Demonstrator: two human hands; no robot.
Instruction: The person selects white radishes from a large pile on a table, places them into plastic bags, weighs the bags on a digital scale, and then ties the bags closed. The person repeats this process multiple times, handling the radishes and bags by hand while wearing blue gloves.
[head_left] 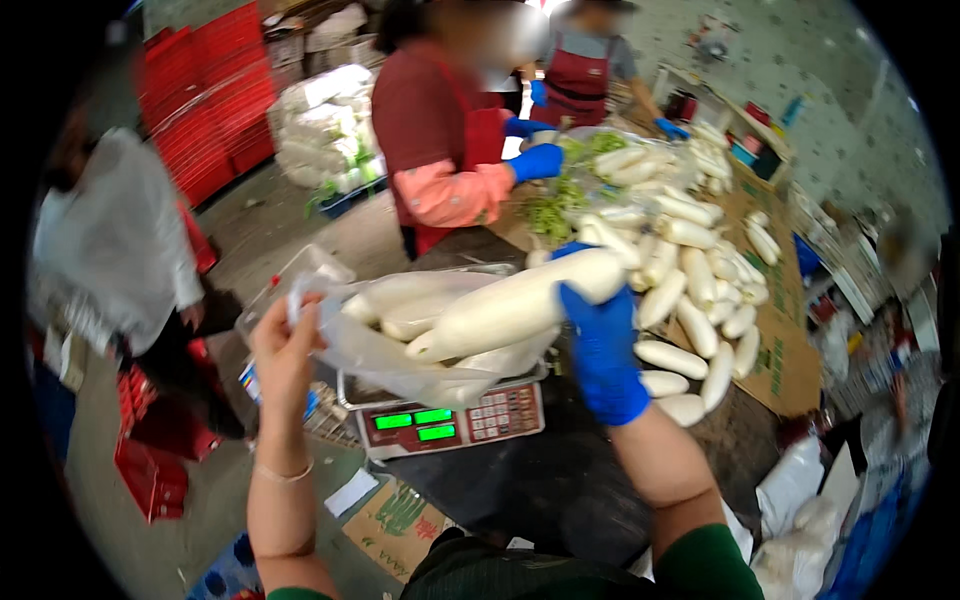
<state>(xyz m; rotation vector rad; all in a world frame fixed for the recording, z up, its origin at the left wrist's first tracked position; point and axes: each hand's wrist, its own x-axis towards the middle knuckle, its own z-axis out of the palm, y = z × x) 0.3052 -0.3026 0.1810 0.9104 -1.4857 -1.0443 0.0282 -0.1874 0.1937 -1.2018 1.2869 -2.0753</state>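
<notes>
My right hand (603, 345), in a blue glove, is wrapped round the thick end of a large white radish (510, 305). The radish lies slanted, its other end at the mouth of a clear plastic bag (365, 350). My bare left hand (284, 340) pinches the bag's bunched edge. Inside the bag are several more white radishes (415, 308). The bag rests on the tray of a digital scale (500, 415) with lit green displays. Part of the tray is hidden beneath the bag.
A heap of white radishes (697, 262) covers cardboard (785, 340) to the right. Across the table, two people in red aprons (578, 88) work with blue gloves. Red crates (205, 95) and a bulging bag of radishes (328, 130) stand behind; another person (120, 230) is at left.
</notes>
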